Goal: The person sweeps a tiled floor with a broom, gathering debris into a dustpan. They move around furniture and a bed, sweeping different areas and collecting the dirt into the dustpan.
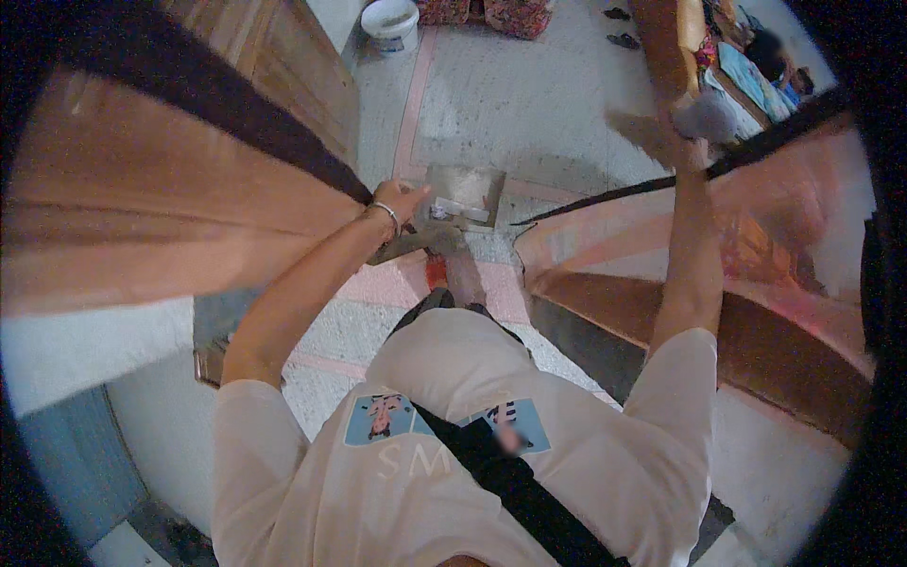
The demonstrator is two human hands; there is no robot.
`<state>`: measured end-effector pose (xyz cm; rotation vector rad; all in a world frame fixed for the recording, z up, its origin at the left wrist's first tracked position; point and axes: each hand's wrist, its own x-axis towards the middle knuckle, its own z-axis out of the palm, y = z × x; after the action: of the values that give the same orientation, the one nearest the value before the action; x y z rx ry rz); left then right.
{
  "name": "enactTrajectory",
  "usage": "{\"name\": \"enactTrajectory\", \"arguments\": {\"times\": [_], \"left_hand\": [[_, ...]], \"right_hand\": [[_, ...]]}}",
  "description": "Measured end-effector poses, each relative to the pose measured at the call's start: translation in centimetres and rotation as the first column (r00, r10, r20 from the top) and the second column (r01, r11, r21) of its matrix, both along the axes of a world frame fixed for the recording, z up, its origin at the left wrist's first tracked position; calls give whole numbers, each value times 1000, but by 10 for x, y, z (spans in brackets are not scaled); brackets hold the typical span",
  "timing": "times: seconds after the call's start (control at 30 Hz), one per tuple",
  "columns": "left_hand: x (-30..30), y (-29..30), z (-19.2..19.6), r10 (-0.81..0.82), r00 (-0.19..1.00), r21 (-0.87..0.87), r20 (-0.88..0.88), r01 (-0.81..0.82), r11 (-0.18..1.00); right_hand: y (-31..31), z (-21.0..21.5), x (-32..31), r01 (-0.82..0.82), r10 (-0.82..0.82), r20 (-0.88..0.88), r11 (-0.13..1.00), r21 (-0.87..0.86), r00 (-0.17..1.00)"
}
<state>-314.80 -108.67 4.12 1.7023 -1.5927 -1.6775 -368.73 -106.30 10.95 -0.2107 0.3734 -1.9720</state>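
My left hand, with a bangle at the wrist, is closed in front of me. Its fingertips meet the left edge of a see-through square container with something pale inside. Out to the far right reaches my right arm. My right hand is blurred and closed about a grey, cloth-like bundle. This bundle is held up by the dark edge of the peach wall. How the right fingers sit on it is hidden by the blur.
Peach wall on the left and a wooden door flank the doorway. Farther off are a white bucket, a floral-covered seat and dark slippers. At the far right, a person is beside blue cloth.
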Motion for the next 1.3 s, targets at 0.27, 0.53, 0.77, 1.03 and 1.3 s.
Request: {"name": "enactTrajectory", "arguments": {"times": [0.27,0.53,0.77,1.03,1.3], "left_hand": [[12,-96,2,118,992,-27,31,-118,993],[69,-198,-15,159,984,86,-77,-152,985],[74,-229,-2,74,997,22,32,-75,997],[78,-284,-82,229,967,29,111,-234,972],[-41,-334,-28,389,901,66,191,-408,911]], "right_hand": [[13,-13,-38,-100,89,103,990,101,991],[35,-32,-61,-261,223,172,936,238,959],[36,-73,-103,-516,391,343,717,468,854],[-15,-85,28,499,-60,-580,585,639,812],[-37,-185,-6,-135,79,119,239,961,990]]}}
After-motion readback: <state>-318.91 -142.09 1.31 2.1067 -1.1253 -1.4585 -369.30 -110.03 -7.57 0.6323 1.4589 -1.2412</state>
